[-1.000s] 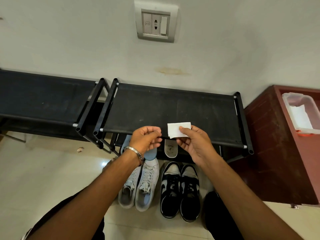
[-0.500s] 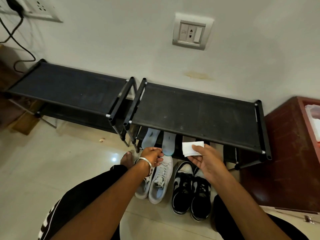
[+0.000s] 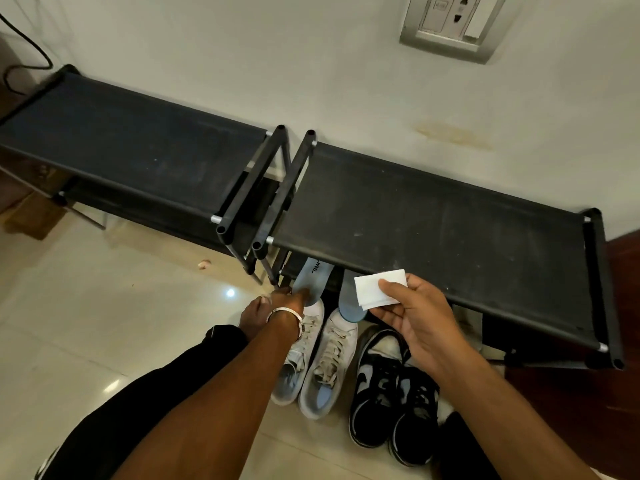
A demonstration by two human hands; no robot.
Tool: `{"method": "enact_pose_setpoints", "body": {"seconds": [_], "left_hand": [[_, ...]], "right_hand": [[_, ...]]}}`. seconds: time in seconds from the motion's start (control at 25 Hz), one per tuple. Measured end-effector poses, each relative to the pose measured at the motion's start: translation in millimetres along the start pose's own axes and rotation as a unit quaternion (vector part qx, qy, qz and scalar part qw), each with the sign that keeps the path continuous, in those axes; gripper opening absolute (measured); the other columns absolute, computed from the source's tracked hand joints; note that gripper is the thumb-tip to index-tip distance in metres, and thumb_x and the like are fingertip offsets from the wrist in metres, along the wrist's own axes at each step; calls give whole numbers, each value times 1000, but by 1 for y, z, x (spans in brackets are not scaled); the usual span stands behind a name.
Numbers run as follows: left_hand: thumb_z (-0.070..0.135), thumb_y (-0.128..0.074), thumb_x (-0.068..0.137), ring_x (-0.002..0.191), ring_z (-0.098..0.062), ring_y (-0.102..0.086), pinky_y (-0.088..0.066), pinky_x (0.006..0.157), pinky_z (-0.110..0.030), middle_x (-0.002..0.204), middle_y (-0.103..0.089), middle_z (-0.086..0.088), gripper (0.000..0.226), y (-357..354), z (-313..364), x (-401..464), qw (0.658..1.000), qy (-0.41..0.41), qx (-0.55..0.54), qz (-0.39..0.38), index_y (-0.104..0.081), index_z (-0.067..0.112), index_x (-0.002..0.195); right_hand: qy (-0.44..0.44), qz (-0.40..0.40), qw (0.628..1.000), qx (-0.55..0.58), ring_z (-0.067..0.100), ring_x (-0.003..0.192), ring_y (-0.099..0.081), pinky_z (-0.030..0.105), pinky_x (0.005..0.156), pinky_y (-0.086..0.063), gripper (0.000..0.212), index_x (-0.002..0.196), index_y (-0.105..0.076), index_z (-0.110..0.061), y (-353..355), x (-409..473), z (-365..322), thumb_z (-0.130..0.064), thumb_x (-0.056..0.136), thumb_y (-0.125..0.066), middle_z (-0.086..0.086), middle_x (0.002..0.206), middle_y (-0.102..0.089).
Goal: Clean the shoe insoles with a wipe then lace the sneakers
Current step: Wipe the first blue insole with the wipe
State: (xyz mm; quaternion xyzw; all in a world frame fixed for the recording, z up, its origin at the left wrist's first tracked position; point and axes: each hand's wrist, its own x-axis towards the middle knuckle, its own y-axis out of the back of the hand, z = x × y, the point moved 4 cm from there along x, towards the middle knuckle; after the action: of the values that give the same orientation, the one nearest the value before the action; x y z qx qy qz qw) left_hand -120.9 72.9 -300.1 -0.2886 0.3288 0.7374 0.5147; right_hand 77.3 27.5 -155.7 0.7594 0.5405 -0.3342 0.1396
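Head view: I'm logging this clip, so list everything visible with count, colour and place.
Shoe racks: two, black, along the wall.
Insoles: two, light blue, leaning under the right rack.
White sneakers: one pair, on the floor.
Black sneakers: one pair, right of the white pair.
Wipe: one, white, folded.
Wall socket: one, grey, top right.
Cabinet: one, reddish brown, far right.
Left hand: at the left insole, bangle on wrist.
Right hand: pinches the wipe.
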Motion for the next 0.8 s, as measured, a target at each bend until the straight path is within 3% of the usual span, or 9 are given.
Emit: {"method": "enact_pose_setpoints", "body": {"seconds": [0.16,0.32,0.48,0.56,0.68,0.8], "left_hand": [[3,-68,87,95,-33,-61,-54,81,-38,105,-58,-14,29,-7,-5,3,995,19,-90,-33,-53,8,111],[1,-65,89,81,-24,-63,-56,73,-32,99,-63,-14,14,-7,-5,-19,988,50,-110,-95,-57,8,98],[-1,-64,88,82,-24,-64,-55,56,-29,105,-64,-18,26,9,-1,-48,986,45,-94,-130,-57,4,112],[-1,-61,89,77,-23,-63,-54,50,-25,96,-64,-16,21,17,0,-67,984,46,-79,-155,-57,4,109],[-4,-57,89,77,-23,-62,-54,54,-29,89,-63,-13,14,28,2,-114,978,44,-37,-198,-57,8,97],[-6,-57,88,82,-25,-62,-53,62,-34,91,-64,-12,20,40,-5,-160,975,34,-4,-220,-56,10,100]], "right_hand": [[13,0,1000,25,21,85,-72,24,61,-57,11,102,-67,-8,8,6,-9,-5,93,-63,11,93,-76],[7,11,999,31,24,87,-72,23,58,-56,9,99,-67,-8,13,5,-8,-4,92,-64,12,93,-75],[3,-1,999,45,25,89,-72,28,65,-58,12,101,-66,-6,18,-14,-1,-3,90,-66,13,96,-75],[4,-4,999,50,25,89,-72,31,71,-59,13,101,-66,-6,24,-27,5,-2,89,-67,13,96,-75],[7,4,998,56,27,89,-71,29,68,-60,11,100,-65,-4,33,-54,13,-2,89,-67,16,96,-73],[9,10,997,73,31,93,-70,29,66,-61,10,99,-65,-3,40,-82,21,-1,89,-66,19,100,-72]]}}
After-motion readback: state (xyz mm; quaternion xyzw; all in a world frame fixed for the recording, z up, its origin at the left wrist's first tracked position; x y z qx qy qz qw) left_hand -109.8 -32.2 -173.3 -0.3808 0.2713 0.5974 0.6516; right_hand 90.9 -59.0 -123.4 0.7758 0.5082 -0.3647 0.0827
